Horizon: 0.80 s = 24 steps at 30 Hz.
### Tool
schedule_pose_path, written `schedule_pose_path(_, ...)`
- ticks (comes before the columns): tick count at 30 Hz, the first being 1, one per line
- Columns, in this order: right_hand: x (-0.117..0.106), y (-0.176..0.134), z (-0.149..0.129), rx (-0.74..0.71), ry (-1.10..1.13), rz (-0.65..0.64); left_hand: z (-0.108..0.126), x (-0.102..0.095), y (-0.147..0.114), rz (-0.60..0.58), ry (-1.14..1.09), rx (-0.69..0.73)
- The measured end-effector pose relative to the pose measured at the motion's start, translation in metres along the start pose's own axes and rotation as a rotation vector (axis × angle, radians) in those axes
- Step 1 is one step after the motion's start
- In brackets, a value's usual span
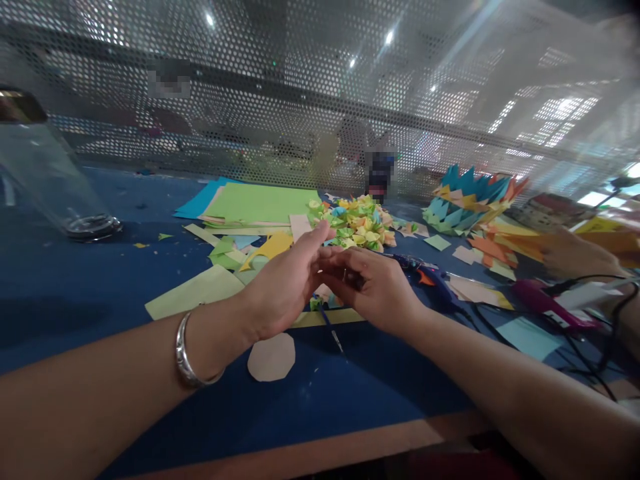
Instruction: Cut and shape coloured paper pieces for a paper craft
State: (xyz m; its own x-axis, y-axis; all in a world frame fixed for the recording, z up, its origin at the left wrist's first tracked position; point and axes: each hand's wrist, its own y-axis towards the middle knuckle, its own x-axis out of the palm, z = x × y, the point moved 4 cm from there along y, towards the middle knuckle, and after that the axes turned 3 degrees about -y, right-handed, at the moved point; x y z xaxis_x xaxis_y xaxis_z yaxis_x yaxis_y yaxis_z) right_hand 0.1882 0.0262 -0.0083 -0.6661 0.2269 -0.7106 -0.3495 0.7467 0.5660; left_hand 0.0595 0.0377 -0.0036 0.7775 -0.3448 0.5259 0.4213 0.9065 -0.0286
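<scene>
Head view: left hand and right hand meet, whether holding anything I cannot tell. A capped bottle stands left.

Left hand, with a silver bangle at the wrist, and right hand meet above a blue tabletop; anything between the fingers is hidden. Below: a pale paper disc and a slender blue tool. Behind: a green paper sheet and clustered folded-paper pieces. Far left: a clear container. Far right: another person's hand. Background: a perforated panel
</scene>
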Motion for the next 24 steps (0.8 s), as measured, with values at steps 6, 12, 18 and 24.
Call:
schedule_pose_path(6, 0.004, -0.002, 0.000, 0.070, 0.111, -0.083, -0.002, 0.000, 0.000, -0.035, 0.038, -0.003)
schedule_pose_path(12, 0.007, -0.003, 0.000, 0.105, 0.156, -0.101, -0.004, 0.001, 0.001, -0.072, 0.048, -0.001)
schedule_pose_path(18, 0.006, -0.003, 0.002, 0.141, 0.224, -0.073, 0.002, -0.009, 0.004, 0.056, 0.018, 0.002)
schedule_pose_path(24, 0.006, -0.004, 0.007, 0.175, 0.253, -0.097, 0.015, -0.031, 0.012, 0.080, 0.235, 0.103)
